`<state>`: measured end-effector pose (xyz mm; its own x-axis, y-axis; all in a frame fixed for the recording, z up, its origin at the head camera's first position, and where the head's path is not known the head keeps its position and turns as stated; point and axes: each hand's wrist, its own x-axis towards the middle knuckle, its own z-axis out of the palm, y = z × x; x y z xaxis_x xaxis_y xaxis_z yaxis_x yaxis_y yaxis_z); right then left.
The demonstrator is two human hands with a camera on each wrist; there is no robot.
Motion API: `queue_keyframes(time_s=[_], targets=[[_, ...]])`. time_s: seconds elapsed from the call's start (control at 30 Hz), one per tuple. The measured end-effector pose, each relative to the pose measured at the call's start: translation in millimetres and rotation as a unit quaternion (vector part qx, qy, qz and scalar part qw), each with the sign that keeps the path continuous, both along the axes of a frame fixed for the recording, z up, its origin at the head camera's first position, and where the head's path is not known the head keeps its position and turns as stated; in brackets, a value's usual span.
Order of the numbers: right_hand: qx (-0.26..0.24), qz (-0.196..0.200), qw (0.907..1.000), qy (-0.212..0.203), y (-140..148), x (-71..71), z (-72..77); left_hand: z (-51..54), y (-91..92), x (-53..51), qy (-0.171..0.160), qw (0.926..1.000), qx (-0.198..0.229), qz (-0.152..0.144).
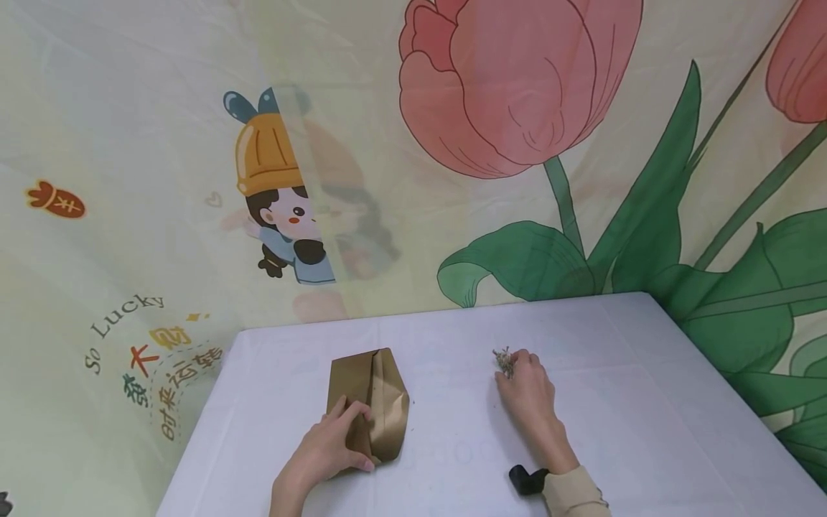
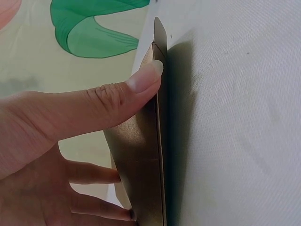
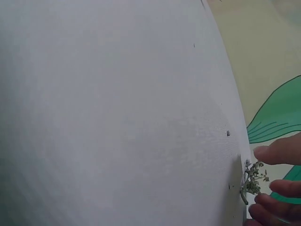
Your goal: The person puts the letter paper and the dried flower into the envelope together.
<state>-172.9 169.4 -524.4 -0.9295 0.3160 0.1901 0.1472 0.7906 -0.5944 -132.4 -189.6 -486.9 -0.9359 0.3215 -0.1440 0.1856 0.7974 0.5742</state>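
Note:
In the head view, a gold paper envelope [image 1: 390, 402] lies on the white-covered table with its pointed flap spread to the right. My left hand [image 1: 326, 441] holds it near its lower side. In the left wrist view the thumb [image 2: 122, 92] presses at the envelope's [image 2: 141, 160] edge while other fingers touch its upper face. Farther right, a small dried greenish sprig [image 1: 504, 362] is at the fingertips of my right hand [image 1: 530, 391]. The right wrist view shows the sprig [image 3: 253, 181] between thumb and loosely bent fingers, with a gap at the thumb.
A white cloth covers the table [image 1: 446, 445], and tiny crumbs lie on it. Behind it hangs a printed backdrop [image 1: 362, 143] with tulips and a cartoon figure. A black device [image 1: 526, 480] sits by the right sleeve [image 1: 573, 494].

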Motion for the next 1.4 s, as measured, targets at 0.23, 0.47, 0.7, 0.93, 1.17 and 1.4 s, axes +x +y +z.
queue_keyframes(time_s=[0.23,0.47,0.7,0.93,1.17,1.4], targets=[[0.006,0.016,0.9997,-0.018,3,-1.2,-0.5,-0.1,-0.4,0.5,0.001,1.0000,-0.004,0.001],[-0.001,0.034,0.9992,-0.019,3,-1.6,-2.5,-1.3,-0.4,0.7,0.001,1.0000,-0.003,0.001],[-0.027,0.041,0.9981,-0.037,6,-0.6,-1.5,-0.8,-0.1,2.0,0.001,1.0000,0.000,-0.001],[-0.051,0.040,0.9966,-0.052,6,-1.2,2.6,1.7,0.4,2.0,0.000,1.0000,-0.003,0.001],[-0.079,0.040,0.9943,-0.059,6,-1.3,9.6,0.2,-0.4,0.6,0.005,1.0000,0.000,-0.002],[-0.105,0.045,0.9910,-0.069,5,-0.5,11.6,-1.9,-0.2,0.5,0.005,1.0000,-0.001,-0.005]])
